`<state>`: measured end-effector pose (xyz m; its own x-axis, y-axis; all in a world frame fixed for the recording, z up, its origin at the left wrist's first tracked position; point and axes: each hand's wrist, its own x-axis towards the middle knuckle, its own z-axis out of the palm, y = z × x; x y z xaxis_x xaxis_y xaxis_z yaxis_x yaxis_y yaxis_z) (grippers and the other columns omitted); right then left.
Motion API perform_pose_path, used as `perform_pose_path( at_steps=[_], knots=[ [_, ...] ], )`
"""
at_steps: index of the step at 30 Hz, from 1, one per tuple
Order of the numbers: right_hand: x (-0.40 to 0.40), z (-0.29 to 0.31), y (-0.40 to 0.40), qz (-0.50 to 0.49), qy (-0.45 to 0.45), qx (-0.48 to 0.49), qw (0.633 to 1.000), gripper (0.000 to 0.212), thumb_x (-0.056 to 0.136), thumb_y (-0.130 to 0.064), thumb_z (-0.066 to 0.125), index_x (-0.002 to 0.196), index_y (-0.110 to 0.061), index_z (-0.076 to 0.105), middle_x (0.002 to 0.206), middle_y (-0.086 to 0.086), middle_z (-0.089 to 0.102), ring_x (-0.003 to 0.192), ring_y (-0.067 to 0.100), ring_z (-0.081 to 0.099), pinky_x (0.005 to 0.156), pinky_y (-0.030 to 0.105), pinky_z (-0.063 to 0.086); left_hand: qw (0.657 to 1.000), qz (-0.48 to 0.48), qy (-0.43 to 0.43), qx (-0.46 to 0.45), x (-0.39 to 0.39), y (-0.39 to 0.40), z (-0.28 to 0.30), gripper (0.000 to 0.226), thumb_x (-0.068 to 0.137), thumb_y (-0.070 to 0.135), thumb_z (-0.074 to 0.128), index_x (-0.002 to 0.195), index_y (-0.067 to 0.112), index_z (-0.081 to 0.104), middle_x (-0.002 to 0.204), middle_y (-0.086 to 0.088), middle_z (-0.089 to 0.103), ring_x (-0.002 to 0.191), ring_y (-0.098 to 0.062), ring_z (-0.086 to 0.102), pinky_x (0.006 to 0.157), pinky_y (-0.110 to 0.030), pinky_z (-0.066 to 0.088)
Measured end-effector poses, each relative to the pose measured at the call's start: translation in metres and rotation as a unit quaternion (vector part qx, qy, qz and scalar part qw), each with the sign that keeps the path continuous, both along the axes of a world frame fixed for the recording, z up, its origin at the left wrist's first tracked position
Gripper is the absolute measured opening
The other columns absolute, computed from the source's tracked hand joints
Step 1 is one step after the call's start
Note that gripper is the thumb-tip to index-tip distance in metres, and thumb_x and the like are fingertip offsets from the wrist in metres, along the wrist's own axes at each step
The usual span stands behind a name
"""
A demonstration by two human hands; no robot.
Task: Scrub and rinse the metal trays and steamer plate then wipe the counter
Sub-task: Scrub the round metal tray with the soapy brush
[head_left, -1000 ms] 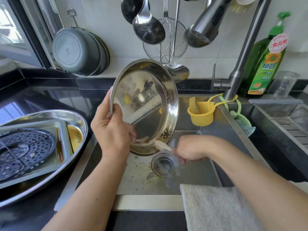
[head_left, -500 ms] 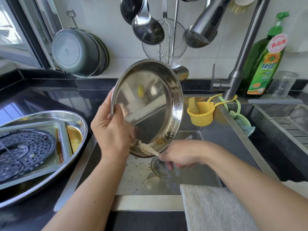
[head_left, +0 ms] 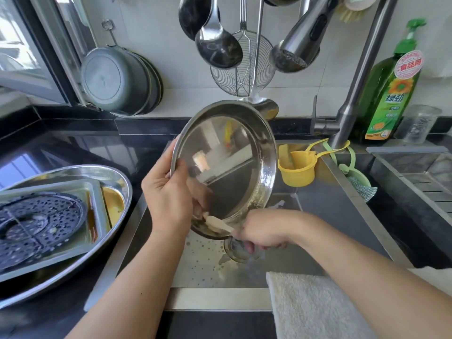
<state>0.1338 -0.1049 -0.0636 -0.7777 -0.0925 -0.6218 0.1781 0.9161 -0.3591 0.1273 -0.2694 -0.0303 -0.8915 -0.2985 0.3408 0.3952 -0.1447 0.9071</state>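
Note:
My left hand (head_left: pixel 168 194) grips the left rim of a round metal tray (head_left: pixel 234 152), tilted almost upright over the sink (head_left: pixel 342 216). My right hand (head_left: pixel 261 231) is closed on a pale flat scraper (head_left: pixel 219 223) whose tip lies against the tray's lower inner edge, where yellowish residue clings. On the counter at left a large oval metal tray (head_left: pixel 122 182) holds a rectangular tray (head_left: pixel 95 192) and a dark perforated steamer plate (head_left: pixel 41 223), all greasy.
A white towel (head_left: pixel 315 307) hangs over the sink's front edge. The drain (head_left: pixel 234 250) sits under the tray. A yellow cup (head_left: pixel 297 171) and green scrubber (head_left: pixel 359 184) hang by the faucet (head_left: pixel 354 94). A green soap bottle (head_left: pixel 393 89) stands at the back right. Ladles and pans hang above.
My right hand has slid the scraper leftward along the tray's lower rim. The tray has tipped slightly more upright and turned in my left hand.

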Motion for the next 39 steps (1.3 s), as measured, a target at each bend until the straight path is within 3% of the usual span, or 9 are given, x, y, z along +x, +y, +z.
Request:
perform_pose_path(
  at_steps=[6, 13, 19, 22, 26, 31, 35, 37, 39],
  knots=[
    [0.0, 0.018, 0.021, 0.056, 0.206, 0.036, 0.976, 0.052, 0.104, -0.054, 0.039, 0.09, -0.017, 0.073, 0.073, 0.0, 0.06, 0.068, 0.016, 0.057, 0.06, 0.031, 0.04, 0.999, 0.018, -0.02, 0.021, -0.026, -0.009, -0.013, 0.05, 0.096, -0.009, 0.052, 0.123, 0.027, 0.074, 0.1, 0.022, 0.074, 0.099, 0.007, 0.063, 0.089, -0.012, 0.046],
    [0.004, 0.026, 0.033, 0.128, 0.134, 0.058, 0.981, 0.041, 0.104, -0.043, 0.049, 0.077, -0.017, 0.065, 0.075, 0.001, 0.061, 0.066, 0.016, 0.053, 0.064, 0.037, 0.045, 0.996, -0.011, -0.068, 0.062, -0.029, -0.012, -0.021, 0.042, 0.098, 0.003, 0.055, 0.126, 0.027, 0.076, 0.123, -0.018, 0.072, 0.101, -0.011, 0.064, 0.105, -0.042, 0.051],
    [0.008, 0.02, -0.023, 0.084, 0.259, -0.072, 0.96, 0.043, 0.104, -0.046, 0.048, 0.068, -0.023, 0.057, 0.078, -0.003, 0.053, 0.083, 0.027, 0.058, 0.074, 0.036, 0.045, 0.996, -0.013, -0.067, 0.052, -0.028, -0.004, -0.025, 0.042, 0.097, 0.001, 0.057, 0.127, 0.023, 0.075, 0.123, -0.001, 0.075, 0.123, -0.024, 0.067, 0.112, -0.05, 0.048],
    [0.009, 0.024, -0.007, 0.102, 0.205, -0.018, 0.973, 0.046, 0.104, -0.045, 0.048, 0.066, -0.02, 0.056, 0.078, -0.001, 0.056, 0.091, 0.03, 0.06, 0.08, 0.038, 0.05, 0.993, 0.009, -0.073, 0.09, -0.032, -0.013, -0.024, 0.04, 0.099, 0.0, 0.055, 0.126, 0.022, 0.075, 0.111, -0.001, 0.075, 0.103, -0.018, 0.068, 0.1, -0.04, 0.053],
    [0.009, 0.033, 0.013, 0.138, 0.149, 0.08, 0.976, 0.045, 0.105, -0.04, 0.048, 0.068, -0.016, 0.058, 0.068, -0.001, 0.052, 0.067, 0.021, 0.054, 0.058, 0.031, 0.04, 0.994, 0.002, -0.063, 0.084, -0.028, -0.008, -0.021, 0.042, 0.098, -0.003, 0.055, 0.123, 0.023, 0.077, 0.107, 0.004, 0.076, 0.102, -0.013, 0.07, 0.1, -0.037, 0.053],
    [0.011, 0.024, -0.027, 0.054, 0.27, -0.126, 0.953, 0.048, 0.105, -0.041, 0.049, 0.061, -0.02, 0.055, 0.069, -0.002, 0.055, 0.069, 0.02, 0.057, 0.064, 0.033, 0.043, 0.996, -0.025, -0.043, 0.07, -0.024, 0.003, -0.024, 0.043, 0.094, 0.001, 0.056, 0.122, 0.026, 0.078, 0.126, -0.01, 0.074, 0.122, -0.023, 0.066, 0.114, -0.051, 0.045],
    [0.018, 0.034, -0.031, -0.016, 0.202, -0.259, 0.944, 0.045, 0.105, -0.038, 0.049, 0.077, -0.006, 0.066, 0.054, -0.003, 0.053, 0.046, 0.012, 0.046, 0.045, 0.023, 0.035, 0.996, -0.031, -0.019, 0.082, -0.023, 0.002, -0.023, 0.041, 0.102, 0.0, 0.049, 0.132, 0.017, 0.071, 0.122, -0.01, 0.073, 0.107, -0.02, 0.066, 0.094, -0.039, 0.055],
    [0.022, 0.04, -0.021, 0.0, 0.127, -0.202, 0.971, 0.045, 0.104, -0.04, 0.048, 0.079, -0.008, 0.066, 0.055, 0.0, 0.052, 0.049, 0.019, 0.043, 0.044, 0.025, 0.03, 0.996, -0.026, -0.008, 0.09, -0.022, 0.0, -0.021, 0.042, 0.102, -0.003, 0.047, 0.132, 0.015, 0.07, 0.122, -0.005, 0.073, 0.109, -0.018, 0.068, 0.088, -0.031, 0.056],
    [0.024, 0.043, -0.01, 0.042, 0.092, -0.094, 0.99, 0.045, 0.104, -0.042, 0.046, 0.08, -0.01, 0.067, 0.062, 0.002, 0.055, 0.054, 0.021, 0.044, 0.045, 0.025, 0.033, 0.996, -0.02, 0.012, 0.089, -0.023, -0.003, -0.022, 0.043, 0.1, -0.005, 0.048, 0.134, 0.012, 0.069, 0.128, -0.005, 0.073, 0.123, -0.02, 0.066, 0.103, -0.034, 0.052]
  ],
)
